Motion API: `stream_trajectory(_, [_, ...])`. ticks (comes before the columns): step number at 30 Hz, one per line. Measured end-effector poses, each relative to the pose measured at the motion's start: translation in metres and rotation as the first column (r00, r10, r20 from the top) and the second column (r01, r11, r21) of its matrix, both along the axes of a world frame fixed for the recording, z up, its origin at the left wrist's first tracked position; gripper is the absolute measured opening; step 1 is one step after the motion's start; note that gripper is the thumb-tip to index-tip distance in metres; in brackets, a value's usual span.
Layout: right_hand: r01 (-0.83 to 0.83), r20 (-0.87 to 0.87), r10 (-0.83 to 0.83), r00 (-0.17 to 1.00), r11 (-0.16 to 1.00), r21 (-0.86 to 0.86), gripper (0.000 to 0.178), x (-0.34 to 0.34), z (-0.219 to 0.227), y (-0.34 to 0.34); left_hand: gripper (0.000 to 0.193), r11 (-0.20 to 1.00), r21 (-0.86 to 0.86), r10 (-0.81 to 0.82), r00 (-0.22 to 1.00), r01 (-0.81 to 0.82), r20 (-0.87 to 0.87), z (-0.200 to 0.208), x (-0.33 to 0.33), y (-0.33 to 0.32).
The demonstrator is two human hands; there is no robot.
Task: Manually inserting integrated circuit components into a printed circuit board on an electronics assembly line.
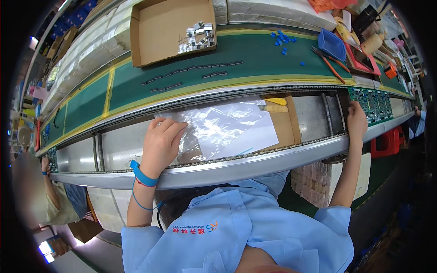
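Observation:
My right hand (357, 122) is closed on the left edge of a green circuit board panel (372, 103), which lies across the two conveyor rails. Its fingertips lie on the panel's edge, and the thumb is mostly hidden. My left hand (163, 142) hovers by the near rail with its fingers loosely bent and apart, and nothing shows in them. A blue wrist strap (144, 175) with a cord circles that wrist. Beside this hand, a clear plastic bag (193, 132) and a white sheet (255, 132) lie in a shallow cardboard box (293, 120) between the rails.
On the green bench behind are rows of small black components (195, 68), a cardboard tray (159, 27) of metal parts, blue pieces (282, 38), orange-handled pliers (330, 63) and a blue bin (332, 44). Other people sit along the line, left and far right.

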State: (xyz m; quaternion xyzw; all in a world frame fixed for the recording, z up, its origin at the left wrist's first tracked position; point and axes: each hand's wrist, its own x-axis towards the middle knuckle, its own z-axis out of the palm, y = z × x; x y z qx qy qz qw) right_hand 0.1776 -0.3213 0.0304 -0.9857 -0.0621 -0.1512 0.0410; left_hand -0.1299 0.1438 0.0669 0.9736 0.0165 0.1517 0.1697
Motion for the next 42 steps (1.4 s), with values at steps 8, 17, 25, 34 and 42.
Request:
stream_trajectory(8, [-0.022,-0.017,0.023,1.0,0.998,0.062,0.017,0.0,-0.005,-0.002,0.011,1.0,-0.003,0.015,1.0,-0.015,0.019,0.0,-0.001,0.005])
stream_trajectory(17, [-0.045,-0.01,0.048,0.999,0.986,0.16,0.017,-0.002,-0.004,-0.003,0.012,0.999,-0.027,0.031,0.999,-0.03,0.015,0.001,-0.001,0.006])
stream_trajectory(25, [-0.024,-0.055,0.035,0.998,0.981,0.193,0.019,0.0,-0.006,0.0,0.013,0.997,-0.04,0.06,0.998,-0.061,-0.016,0.003,0.001,0.006])
stream_trajectory(34, [-0.064,-0.05,0.077,0.996,0.974,0.218,0.018,-0.002,-0.008,-0.002,0.012,0.997,-0.02,0.08,0.997,-0.08,-0.005,0.003,0.0,0.008])
stream_trajectory(42, [-0.095,-0.017,0.103,0.995,0.959,0.268,0.018,0.002,-0.013,-0.013,0.012,0.998,-0.026,0.051,0.998,-0.051,0.025,0.0,-0.002,0.01])
